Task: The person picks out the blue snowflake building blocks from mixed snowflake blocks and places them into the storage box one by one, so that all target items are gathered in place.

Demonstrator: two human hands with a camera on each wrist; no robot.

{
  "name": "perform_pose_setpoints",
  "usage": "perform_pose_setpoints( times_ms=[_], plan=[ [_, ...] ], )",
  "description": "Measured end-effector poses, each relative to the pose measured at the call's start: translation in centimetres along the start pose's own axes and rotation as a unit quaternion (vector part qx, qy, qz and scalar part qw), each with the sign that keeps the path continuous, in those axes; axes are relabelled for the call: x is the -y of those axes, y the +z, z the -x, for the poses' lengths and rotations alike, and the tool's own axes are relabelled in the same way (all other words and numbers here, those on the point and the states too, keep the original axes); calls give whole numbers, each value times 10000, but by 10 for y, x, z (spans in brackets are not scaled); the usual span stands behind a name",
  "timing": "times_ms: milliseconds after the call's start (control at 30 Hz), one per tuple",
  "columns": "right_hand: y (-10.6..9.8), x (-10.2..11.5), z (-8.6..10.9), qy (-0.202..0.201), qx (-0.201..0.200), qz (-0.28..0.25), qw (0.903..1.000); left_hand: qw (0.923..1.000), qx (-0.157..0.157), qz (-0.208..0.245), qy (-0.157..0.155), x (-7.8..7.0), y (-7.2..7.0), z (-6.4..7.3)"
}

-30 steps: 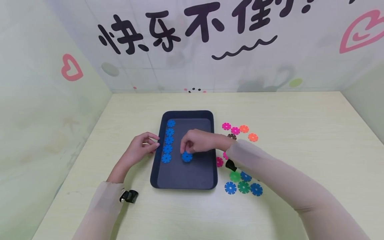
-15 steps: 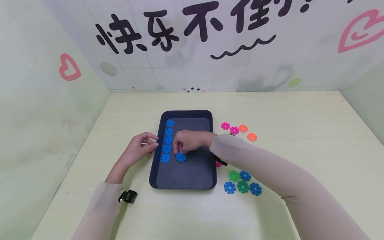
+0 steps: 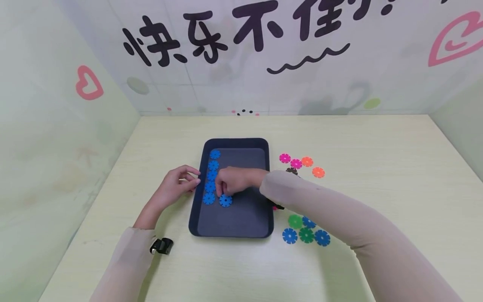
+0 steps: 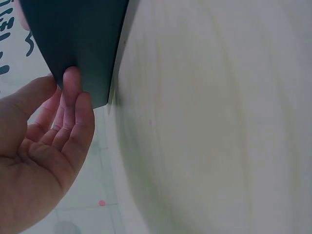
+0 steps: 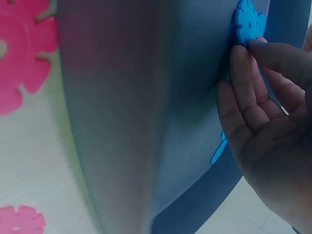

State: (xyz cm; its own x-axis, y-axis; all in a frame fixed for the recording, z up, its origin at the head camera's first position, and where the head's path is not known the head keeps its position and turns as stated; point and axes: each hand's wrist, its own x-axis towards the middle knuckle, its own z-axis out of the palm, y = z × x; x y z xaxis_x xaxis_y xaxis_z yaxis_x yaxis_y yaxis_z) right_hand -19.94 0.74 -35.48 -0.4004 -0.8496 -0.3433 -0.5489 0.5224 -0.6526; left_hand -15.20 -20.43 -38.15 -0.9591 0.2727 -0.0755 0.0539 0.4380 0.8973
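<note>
Inside the dark tray (image 3: 234,228), my right hand (image 3: 235,179) pinches the far edge of a blue notched plastic disc (image 3: 225,201), a snowflake-type building piece. That disc lies at or just above the tray floor, right of the nearest disc (image 3: 209,198) in a column of several blue ones along the left side. In the right wrist view, thumb and fingertips (image 5: 240,52) meet at the edge of a blue disc (image 5: 247,22). My left hand (image 3: 177,184) touches the tray's left rim with loosely bent fingers; the left wrist view shows fingertips (image 4: 71,75) against its outer wall.
Right of the tray lie pink (image 3: 284,158), orange (image 3: 318,172) and brown (image 3: 292,171) discs. Nearer are green (image 3: 306,235) and blue (image 3: 289,236) ones. My right forearm (image 3: 320,205) passes over part of this group. A printed wall (image 3: 241,92) stands behind the table (image 3: 358,142).
The right hand has carried the blue disc leftward across the tray, then slightly toward me, close to the column's nearest disc. My left hand has stayed at the rim.
</note>
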Motion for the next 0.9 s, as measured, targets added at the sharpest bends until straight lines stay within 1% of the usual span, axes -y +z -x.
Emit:
perform_pose_setpoints(
  times_ms=[233, 467, 700, 900],
  plan=[
    [0, 1, -2, 90, 7, 106, 9999, 9999, 8, 68, -82, -1, 0, 0],
    [-4, 2, 2, 154, -12, 47, 9999, 10000, -2, 28, -57, 0, -1, 0],
    [-11, 2, 12, 37, -191, 107, 9998, 9998, -1, 77, -195, 0, -1, -1],
    [-16, -1, 25, 8, -300, 34, 9995, 9998, 4, 53, -205, -1, -1, 0]
  ],
)
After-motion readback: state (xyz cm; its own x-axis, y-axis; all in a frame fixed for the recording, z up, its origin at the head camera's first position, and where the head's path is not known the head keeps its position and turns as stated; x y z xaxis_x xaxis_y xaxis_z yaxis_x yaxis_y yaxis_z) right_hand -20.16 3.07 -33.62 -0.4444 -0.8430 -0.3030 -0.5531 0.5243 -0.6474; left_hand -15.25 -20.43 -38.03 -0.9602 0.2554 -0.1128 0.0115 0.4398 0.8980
